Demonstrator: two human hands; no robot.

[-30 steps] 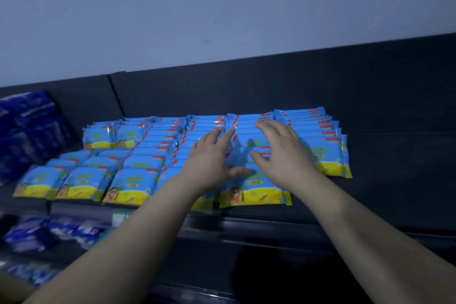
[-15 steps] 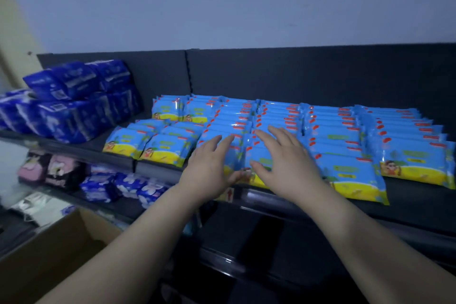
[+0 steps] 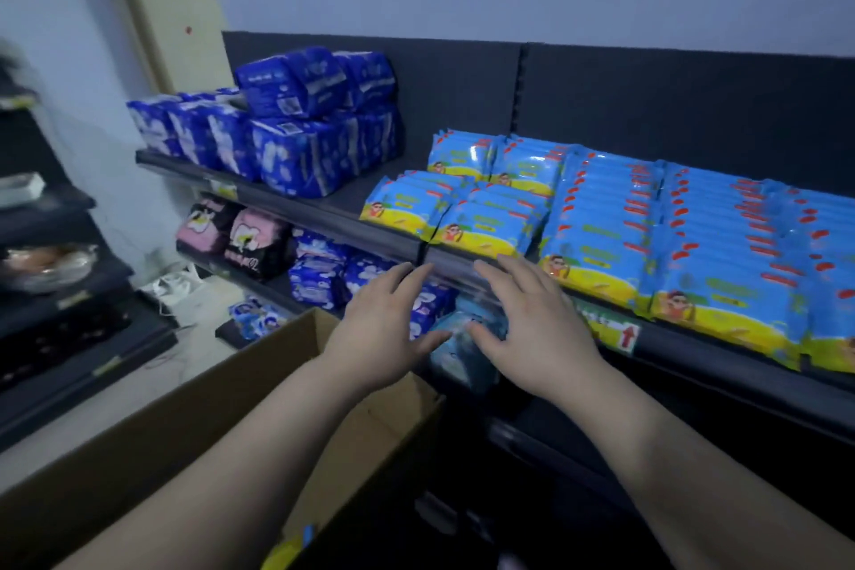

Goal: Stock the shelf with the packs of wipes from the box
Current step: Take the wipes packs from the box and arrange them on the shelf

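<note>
Hovering splayed: L hand (image 3: 384, 331), R hand (image 3: 541, 329); 1 box (image 3: 185, 430).

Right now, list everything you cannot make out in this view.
- Cardboard box contents: head view, both forearms cover the opening, so the packs left cannot be counted.
- Rows of wipes packs: cut off by the right edge.
- Price label text: blurred and too small.
- Pale blue pack below the shelf edge: partly hidden by the left hand and right hand.
- Items on the far-left rack: motion blur.
</note>
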